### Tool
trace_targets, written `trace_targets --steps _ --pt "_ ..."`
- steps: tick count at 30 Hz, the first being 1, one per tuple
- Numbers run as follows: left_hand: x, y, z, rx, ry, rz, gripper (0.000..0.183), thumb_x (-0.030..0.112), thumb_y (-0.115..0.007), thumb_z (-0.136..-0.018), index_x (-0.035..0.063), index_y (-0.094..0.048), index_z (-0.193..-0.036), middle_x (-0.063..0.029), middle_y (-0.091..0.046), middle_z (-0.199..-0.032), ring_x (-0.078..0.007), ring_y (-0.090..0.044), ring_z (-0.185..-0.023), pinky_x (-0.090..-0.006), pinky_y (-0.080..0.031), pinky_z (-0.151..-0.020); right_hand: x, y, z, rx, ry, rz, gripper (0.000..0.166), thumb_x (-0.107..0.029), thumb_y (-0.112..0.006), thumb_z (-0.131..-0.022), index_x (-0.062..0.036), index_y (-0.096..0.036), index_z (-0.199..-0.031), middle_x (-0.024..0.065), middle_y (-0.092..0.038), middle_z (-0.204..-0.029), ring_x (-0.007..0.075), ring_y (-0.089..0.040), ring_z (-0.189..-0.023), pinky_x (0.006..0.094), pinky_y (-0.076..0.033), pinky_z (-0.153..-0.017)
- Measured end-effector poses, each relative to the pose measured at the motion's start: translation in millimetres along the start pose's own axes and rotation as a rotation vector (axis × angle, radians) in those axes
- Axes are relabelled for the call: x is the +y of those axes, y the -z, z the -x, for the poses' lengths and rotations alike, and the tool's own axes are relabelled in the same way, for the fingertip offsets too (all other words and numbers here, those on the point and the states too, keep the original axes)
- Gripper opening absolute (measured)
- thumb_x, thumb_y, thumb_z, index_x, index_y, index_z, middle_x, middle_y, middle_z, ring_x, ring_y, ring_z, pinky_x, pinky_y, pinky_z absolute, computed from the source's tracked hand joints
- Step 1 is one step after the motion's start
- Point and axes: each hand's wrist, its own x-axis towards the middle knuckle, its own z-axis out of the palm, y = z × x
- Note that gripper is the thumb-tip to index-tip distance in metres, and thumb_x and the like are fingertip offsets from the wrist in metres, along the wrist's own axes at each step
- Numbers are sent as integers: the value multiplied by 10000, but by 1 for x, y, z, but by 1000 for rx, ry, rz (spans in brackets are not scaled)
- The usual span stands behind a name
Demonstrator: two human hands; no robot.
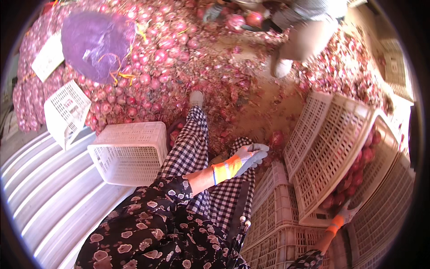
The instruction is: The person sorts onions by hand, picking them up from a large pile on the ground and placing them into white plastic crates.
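Note:
Gloved in grey and orange, my left hand (252,156) is held out over my checked trouser leg, its fingers slightly bent and nothing visible in it. A loose red onion (276,138) lies just beyond its fingertips. My right hand (349,212), in a like glove, is at the lower edge of a tilted plastic crate (331,148) at the right, beside the red onions (351,181) inside; whether it grips the rim cannot be told. More crates (282,232) are stacked beneath that one.
An empty-looking white crate (127,134) lies on its side at the left, near another crate (67,111). Behind them are heaped red onions (161,50) and a purple mesh sack (97,47). A co-worker's gloved hand (212,12) is at the top. Corrugated metal sheeting (63,201) lies at lower left.

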Motion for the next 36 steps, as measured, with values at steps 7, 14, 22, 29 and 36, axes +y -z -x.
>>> trace_targets --steps 7,14,22,29,36 --pt "26 152 6 126 -193 262 283 234 -616 -862 101 -606 -1112 -5 -631 -971 -105 -562 -750 -241 -446 -657 -277 56 133 -495 657 -763 480 -14 -578 -830 28 -434 -1285 187 -494 -1274 290 -497 -1160 357 -388 -978" --pt "63 418 24 505 -324 394 284 227 -593 -837 118 -603 -1099 -20 -635 -950 -138 -575 -746 -262 -461 -645 -543 -16 284 -1286 772 -698 485 -157 -647 -793 -84 -497 -1248 165 -579 -1108 266 -601 -978 321 -480 -829" --pt "56 691 -26 1006 -381 364 382 366 -604 -820 188 -571 -1157 21 -592 -1045 -176 -561 -832 -377 -438 -733 -871 -112 359 -660 1328 -314 775 -314 -687 -738 -197 -282 -1388 174 -458 -1296 373 -482 -1141 449 -415 -936" --pt "149 750 -110 1234 -553 516 546 420 -733 -716 -30 -578 -983 -90 -613 -821 -161 -500 -641 -334 -441 -619 -962 -184 402 -123 1817 95 564 -206 -505 -849 -201 -317 -1381 168 -277 -1436 357 -334 -1274 456 -353 -991" --pt "179 752 -109 1063 -359 650 519 417 -668 -729 205 -528 -1182 -50 -413 -1324 -281 -384 -1190 -527 -430 -873 -1015 -210 438 -275 1718 527 631 -252 -452 -894 -209 -163 -1454 172 -177 -1483 433 -298 -1264 548 -374 -853"
